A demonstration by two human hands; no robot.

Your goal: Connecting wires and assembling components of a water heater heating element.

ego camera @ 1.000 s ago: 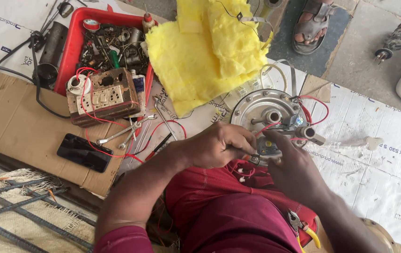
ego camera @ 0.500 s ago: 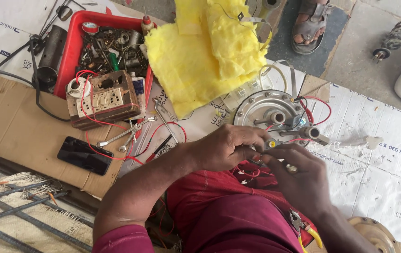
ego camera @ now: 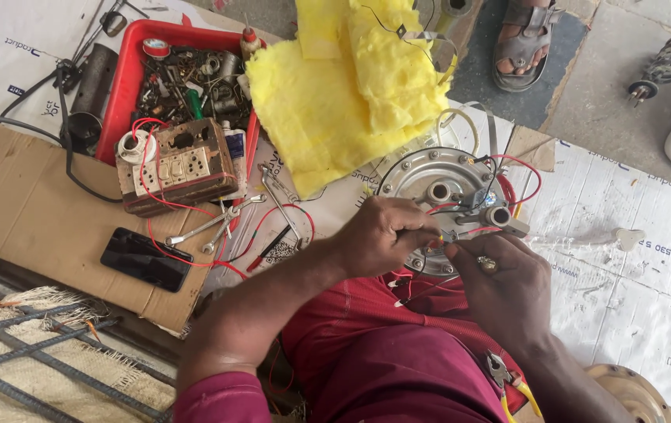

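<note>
Red wires (ego camera: 473,229) run between the two hands of a person seated on the floor, who works over a round metal plate (ego camera: 437,184) lying flat on printed white sheeting (ego camera: 633,266). The left hand (ego camera: 386,235) is curled shut, its fingertips pinching a wire end just at the plate's near edge. The right hand (ego camera: 504,282), a ring on one finger, meets it from the other side, thumb and forefinger closed on the same bundle of wire beside a small grey fitting (ego camera: 500,218) mounted on the plate. A slab of yellow padding (ego camera: 351,94) lies just beyond the plate. Further to the person's left, a red tray (ego camera: 128,86) holds assorted metal parts, with a worn switch board (ego camera: 179,166) resting against its near edge. Pliers (ego camera: 222,221) lie near the board, and a black phone (ego camera: 146,258) sits on flattened cardboard (ego camera: 30,204). Another person's sandalled foot (ego camera: 525,41) shows at the upper edge.
</note>
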